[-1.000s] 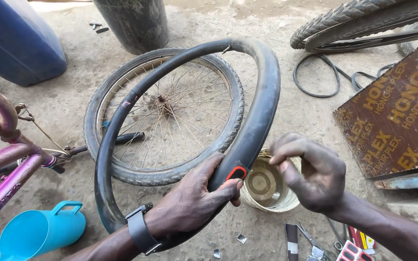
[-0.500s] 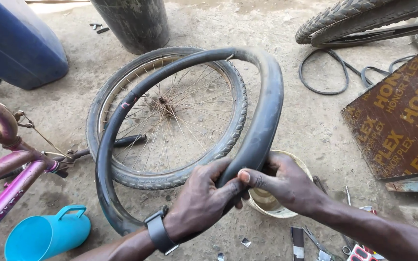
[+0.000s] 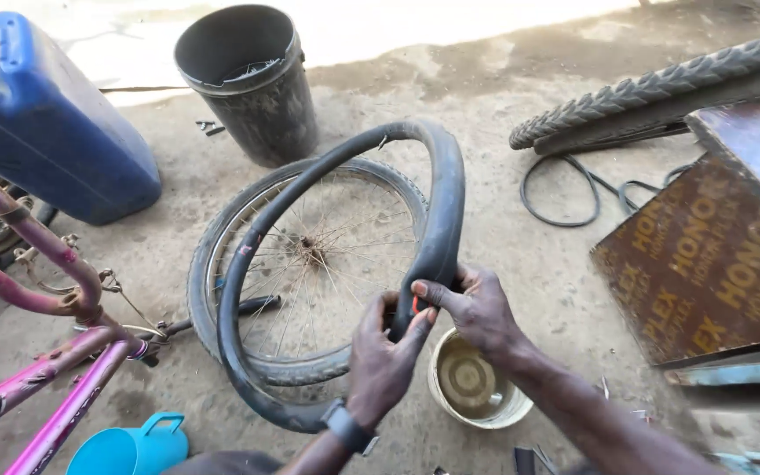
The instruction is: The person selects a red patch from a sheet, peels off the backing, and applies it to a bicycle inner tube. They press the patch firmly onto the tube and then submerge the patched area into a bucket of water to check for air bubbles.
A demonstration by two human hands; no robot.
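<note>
Step in hand: by the look of it, patching; both hands pressed on one spot of the inner tube (image 3: 437, 220), where a small red-orange patch (image 3: 414, 305) showed between the fingers.
Left hand: the left hand (image 3: 382, 352) wrapped the tube from below at about 6 o'clock of the loop, its grip closed around the rubber, a watch (image 3: 345, 428) on the wrist.
Right hand: the right hand (image 3: 477, 308) came in from 4 o'clock, thumb laid flat along the tube toward the patch, fingers curled behind; grip pinching the tube.
Inner tube: a limp black loop held upright off the ground, rising to 12 o'clock and sagging round to 8 o'clock, in front of the wheel (image 3: 305, 264).
Wheel: spoked, tyre on, lying flat on the dirt floor (image 3: 503, 114) behind the tube.
Bowl: a round bowl (image 3: 472, 380) of murky water stood just below the right hand, at 5 o'clock.
Around: blue jerrycan (image 3: 50, 123) at 10 o'clock, black bucket (image 3: 248, 79) at 12, pink bicycle frame (image 3: 37, 290) at 8, blue jug (image 3: 134, 444) at 7, brown printed board (image 3: 714, 255) at 3, a second tyre (image 3: 661, 88) at 2.
Next move calls for: I judged firm, even thumb pressure across the patch, edges included, with the left hand backing the rubber so it did not fold.
</note>
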